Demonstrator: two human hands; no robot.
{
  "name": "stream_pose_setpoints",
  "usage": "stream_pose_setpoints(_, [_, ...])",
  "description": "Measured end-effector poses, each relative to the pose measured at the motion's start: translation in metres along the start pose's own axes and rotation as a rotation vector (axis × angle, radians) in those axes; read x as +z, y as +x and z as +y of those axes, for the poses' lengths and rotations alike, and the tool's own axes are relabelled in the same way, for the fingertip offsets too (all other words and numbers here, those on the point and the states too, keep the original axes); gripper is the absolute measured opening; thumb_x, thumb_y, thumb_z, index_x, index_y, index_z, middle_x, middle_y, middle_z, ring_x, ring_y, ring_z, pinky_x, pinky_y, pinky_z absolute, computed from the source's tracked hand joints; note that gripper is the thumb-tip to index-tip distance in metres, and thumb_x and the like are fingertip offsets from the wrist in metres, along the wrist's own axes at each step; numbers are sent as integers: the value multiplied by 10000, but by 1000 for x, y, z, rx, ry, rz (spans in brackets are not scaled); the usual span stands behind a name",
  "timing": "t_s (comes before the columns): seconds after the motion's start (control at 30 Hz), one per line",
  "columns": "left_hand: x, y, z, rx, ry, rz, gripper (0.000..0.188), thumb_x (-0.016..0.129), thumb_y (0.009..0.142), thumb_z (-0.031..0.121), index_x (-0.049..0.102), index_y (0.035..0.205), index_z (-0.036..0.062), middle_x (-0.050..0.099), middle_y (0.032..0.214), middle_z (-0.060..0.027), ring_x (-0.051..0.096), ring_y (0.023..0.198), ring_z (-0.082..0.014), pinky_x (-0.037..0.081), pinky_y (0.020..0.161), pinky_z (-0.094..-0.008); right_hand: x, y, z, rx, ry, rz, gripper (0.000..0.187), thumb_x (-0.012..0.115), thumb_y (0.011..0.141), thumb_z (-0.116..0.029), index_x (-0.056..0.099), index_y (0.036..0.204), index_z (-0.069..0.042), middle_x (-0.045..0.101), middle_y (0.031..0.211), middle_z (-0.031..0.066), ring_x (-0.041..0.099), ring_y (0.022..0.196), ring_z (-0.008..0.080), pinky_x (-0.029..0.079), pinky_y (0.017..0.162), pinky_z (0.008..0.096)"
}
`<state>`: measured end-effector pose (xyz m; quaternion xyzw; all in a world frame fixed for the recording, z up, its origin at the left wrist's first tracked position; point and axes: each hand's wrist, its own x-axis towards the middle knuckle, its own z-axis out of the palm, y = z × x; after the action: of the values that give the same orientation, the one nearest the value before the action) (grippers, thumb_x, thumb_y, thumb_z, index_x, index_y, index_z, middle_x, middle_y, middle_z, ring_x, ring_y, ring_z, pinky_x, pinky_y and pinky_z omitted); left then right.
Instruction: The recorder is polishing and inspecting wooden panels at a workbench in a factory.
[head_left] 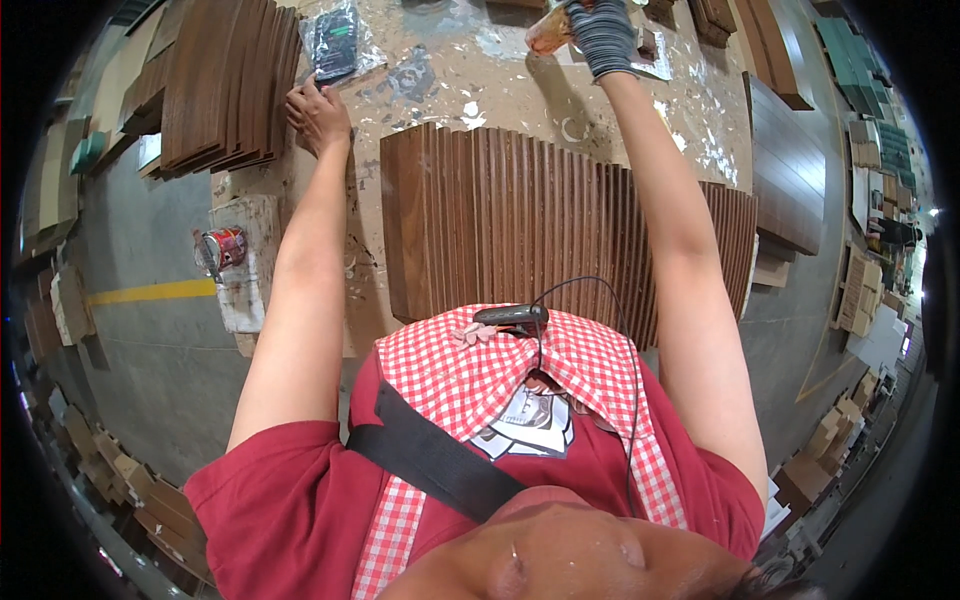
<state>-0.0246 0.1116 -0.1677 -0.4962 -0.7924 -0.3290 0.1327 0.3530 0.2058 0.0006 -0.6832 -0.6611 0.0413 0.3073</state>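
Note:
My bare left hand [320,118] rests at the table's far left, beside the stack of brown boards [215,85]. Its fingers are slightly bent and apart, with nothing in them. The fingertips reach the lower edge of a dark phone-like object in clear plastic [337,42]. My right hand [604,40], in a grey striped glove, is stretched out to the far side of the table. Its fingers are closed on a crumpled orange-brown piece [548,34], possibly a stained rag; the kind is unclear. A long row of brown wooden boards on edge [530,220] lies between my forearms.
The worktable [450,80] is spattered with paint. A red tin [222,250] stands on a stained white block [245,290] at left. More dark boards [785,165] lie at right. A black device with a cable [512,316] hangs at my chest, near the row's front edge.

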Motion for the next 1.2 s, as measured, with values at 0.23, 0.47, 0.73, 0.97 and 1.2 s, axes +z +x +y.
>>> stream_pose_setpoints(0.23, [16,2,18,61,-54,11,355,516,884,291,593,1205,161,496,1113,-114,479,1066,-312,368,945,-479,-1,2,24,-135,61,-23,158,665,843,-192,612,886,-49,614,784,180,629,733,313,494,627,406])
stream_pose_setpoints(0.47, [25,4,34,96,-34,-18,350,530,885,301,658,1201,219,492,1097,-95,474,1074,-296,370,949,-465,-36,1,38,-334,-32,425,163,649,842,-195,612,871,-39,584,759,166,575,726,329,465,682,429])
stream_pose_setpoints(0.73, [17,1,14,21,-19,-76,362,544,887,290,673,1225,273,486,1105,-76,458,1068,-294,342,987,-465,-83,-148,27,-109,570,159,355,675,883,-401,560,1078,-128,624,951,36,625,723,119,564,590,228])
stream_pose_setpoints(0.97, [9,11,3,54,25,-30,320,564,881,278,694,1167,217,507,1067,-86,491,1043,-292,386,931,-459,-63,-209,53,-275,120,177,200,700,853,-118,610,1027,-80,605,1089,119,590,1012,275,487,885,393])
stream_pose_setpoints(1.2, [-2,11,0,-21,-37,-140,357,567,884,280,645,1229,237,462,1108,-102,445,1075,-305,330,975,-447,-62,-190,51,-182,242,47,229,720,807,-109,636,1012,-49,613,1040,129,601,956,302,493,862,384])
